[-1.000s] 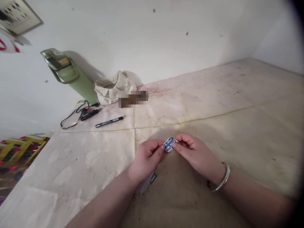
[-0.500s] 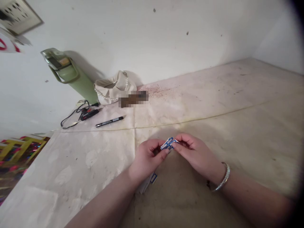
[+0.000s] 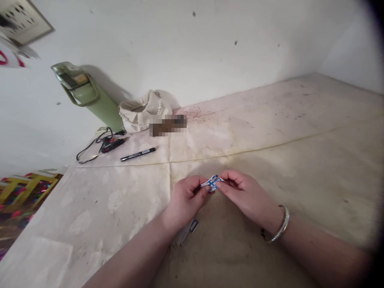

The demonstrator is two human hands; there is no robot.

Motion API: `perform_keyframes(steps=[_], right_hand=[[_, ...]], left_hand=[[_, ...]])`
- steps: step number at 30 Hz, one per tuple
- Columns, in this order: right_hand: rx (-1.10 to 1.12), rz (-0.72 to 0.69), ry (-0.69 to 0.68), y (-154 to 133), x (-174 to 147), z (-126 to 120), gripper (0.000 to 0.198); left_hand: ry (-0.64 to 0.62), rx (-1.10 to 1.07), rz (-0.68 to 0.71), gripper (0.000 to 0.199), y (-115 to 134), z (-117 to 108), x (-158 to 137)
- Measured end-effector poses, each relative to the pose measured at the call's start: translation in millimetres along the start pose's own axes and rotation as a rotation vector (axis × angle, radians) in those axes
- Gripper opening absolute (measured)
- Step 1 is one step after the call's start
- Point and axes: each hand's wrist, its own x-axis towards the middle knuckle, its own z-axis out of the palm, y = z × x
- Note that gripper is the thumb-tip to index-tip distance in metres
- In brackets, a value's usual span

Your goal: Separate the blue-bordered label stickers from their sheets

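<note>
A small white paper piece with blue-outlined boxes, like a strip of labels, is held up between my two hands over the table. My left hand pinches its left end between thumb and fingers. On its right side, the thumb and fingertips of my right hand close on it, a silver bracelet around that wrist. More white paper pieces with a blue outline lie on the table below my left hand, partly hidden by the forearm.
A black pen lies on the cloth-covered table. Behind it are a corded black tool, a green bottle, a cream pouch with pearls and a blurred-out brown item. Shiny colourful items sit beyond the left edge.
My left thumb has shifted slightly on the label strip, and the strip looks more bent between my fingers. Both hands stay in nearly the same place.
</note>
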Motion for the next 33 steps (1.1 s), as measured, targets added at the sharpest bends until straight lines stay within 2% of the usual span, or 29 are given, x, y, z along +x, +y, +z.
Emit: perform_keyframes(steps=[11,18,20,23,26,29,33], right_hand=[[-0.054,-0.024,0.014,0.0,-0.5,0.2,0.015],[-0.184,-0.107,0.077,0.6,-2.9,3.6,0.011],[-0.251,-0.124,0.138,1.4,-3.3,4.1,0.016],[-0.339,-0.147,0.189,3.0,-3.5,3.6,0.036],[-0.417,-0.24,0.137,5.5,-3.4,2.9,0.044],[-0.506,-0.346,0.044,7.5,-3.4,2.3,0.036],[-0.601,-0.389,-0.026,7.1,-4.3,1.4,0.031]], left_hand=[[-0.008,0.079,0.054,0.02,0.2,-0.1,-0.1],[0.18,0.333,0.192,0.014,2.6,-0.6,-0.5],[0.188,0.366,0.214,0.014,2.6,-1.6,0.7],[0.137,0.419,0.238,0.014,2.6,-2.3,2.4],[0.111,0.455,0.253,0.015,2.6,-2.1,3.0],[0.105,0.475,0.265,0.016,1.3,-1.8,2.9],[0.097,0.5,0.271,0.019,-0.6,-1.1,2.7]])
